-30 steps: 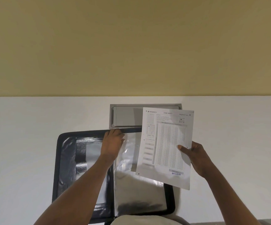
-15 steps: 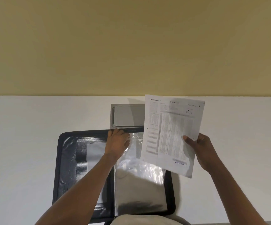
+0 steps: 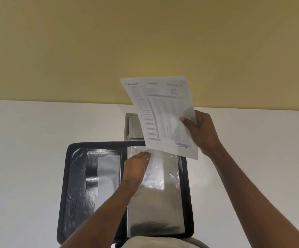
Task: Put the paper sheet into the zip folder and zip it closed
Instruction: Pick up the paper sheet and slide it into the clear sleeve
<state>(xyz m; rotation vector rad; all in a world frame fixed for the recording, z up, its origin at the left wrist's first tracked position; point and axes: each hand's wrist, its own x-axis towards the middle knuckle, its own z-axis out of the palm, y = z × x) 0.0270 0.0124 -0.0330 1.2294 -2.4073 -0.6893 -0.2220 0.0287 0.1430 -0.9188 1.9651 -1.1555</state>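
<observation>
A black zip folder point(image 3: 77, 185) lies open flat on the white table, a clear plastic sleeve point(image 3: 163, 185) on its right half. My left hand point(image 3: 136, 167) rests at the sleeve's top left corner, fingers pinching the plastic there. My right hand point(image 3: 202, 131) holds a printed paper sheet point(image 3: 163, 113) by its right edge, raised and tilted above the folder's far edge. The sheet's bottom left corner hangs just over my left fingertips.
A grey metal hatch point(image 3: 132, 127) is set into the table behind the folder, half hidden by the sheet. A yellow wall point(image 3: 145, 42) rises at the table's far edge. White table surface point(image 3: 23, 158) extends left and right of the folder.
My right hand lifted the sheet up and away, tilting it more upright. My left hand slid right from the folder's spine onto the sleeve's top corner.
</observation>
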